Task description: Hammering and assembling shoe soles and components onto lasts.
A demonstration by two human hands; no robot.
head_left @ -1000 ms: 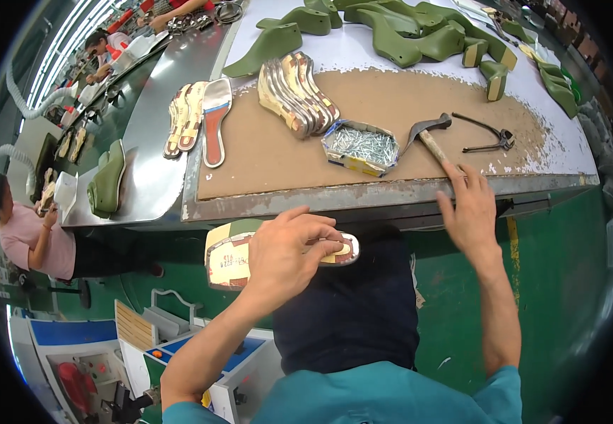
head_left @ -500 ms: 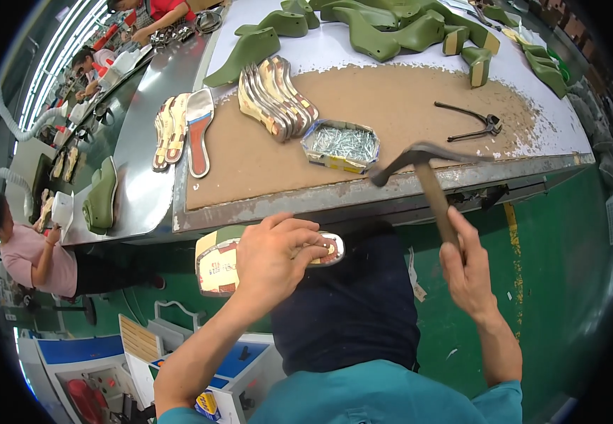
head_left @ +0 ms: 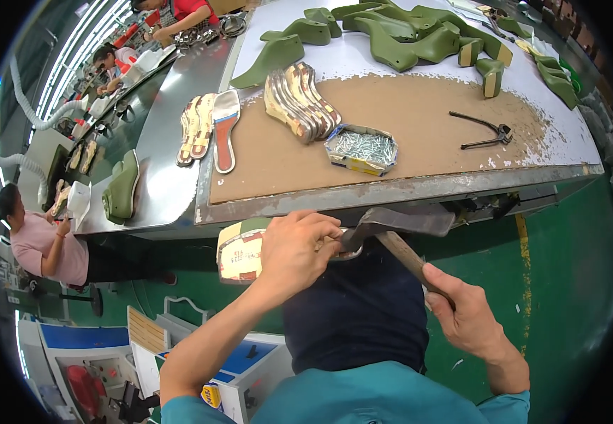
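Observation:
My left hand (head_left: pixel 294 249) is closed over a green shoe last with a pale insole (head_left: pixel 241 256) on its upturned bottom, held above my lap. Its thumb and forefinger come together near the narrow heel end; whether they pinch a nail there I cannot make out. In my right hand (head_left: pixel 467 314) is a hammer (head_left: pixel 407 251), gripped by its wooden handle. The hammer's dark metal head is at the heel end, right beside my left fingertips, and hides part of it.
On the bench (head_left: pixel 405 173) ahead stand a box of nails (head_left: pixel 363 150), a row of insoles (head_left: pixel 299 104), pincers (head_left: pixel 486 132) and several green shoe lasts (head_left: pixel 398 42). More insoles (head_left: pixel 227 134) and another last (head_left: pixel 123 187) lie left. A seated person (head_left: pixel 45 240) works at the far left.
My right hand has swung the hammer down and left, bringing its head to the heel end of the last. My left hand keeps its hold. The whole view has shifted slightly.

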